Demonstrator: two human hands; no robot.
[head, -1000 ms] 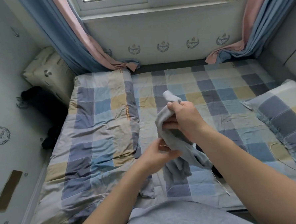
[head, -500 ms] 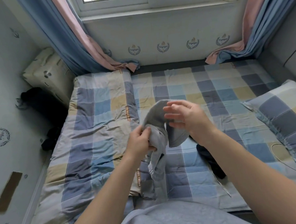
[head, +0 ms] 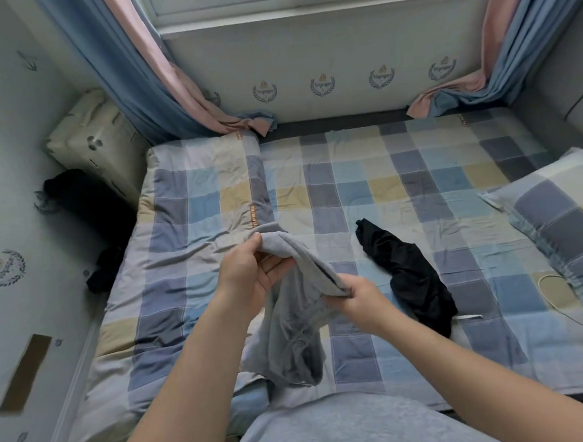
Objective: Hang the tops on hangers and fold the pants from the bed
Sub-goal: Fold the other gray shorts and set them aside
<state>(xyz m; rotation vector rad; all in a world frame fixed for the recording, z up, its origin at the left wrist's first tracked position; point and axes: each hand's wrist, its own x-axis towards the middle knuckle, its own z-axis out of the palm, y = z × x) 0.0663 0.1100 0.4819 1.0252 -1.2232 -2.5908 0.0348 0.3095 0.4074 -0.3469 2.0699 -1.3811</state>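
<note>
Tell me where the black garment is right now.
In the head view, the black garment lies on the checked sheet, right of centre, between the right hand and the pillow.

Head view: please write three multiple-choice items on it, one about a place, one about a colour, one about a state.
1. Where does the crumpled black garment lie?
A) on the checked bed sheet
B) on the window sill
C) on a hanger

2. Which colours do the long window curtains show?
A) green and white
B) blue and pink
C) red and black

3. How is the soft grey cloth garment held?
A) draped on a chair
B) lying flat
C) gripped by the left hand and the right hand

Key: 1 A, it rests on the sheet; 2 B, both cloths show beside the window; 3 C, each hand pinches its edge.
</note>
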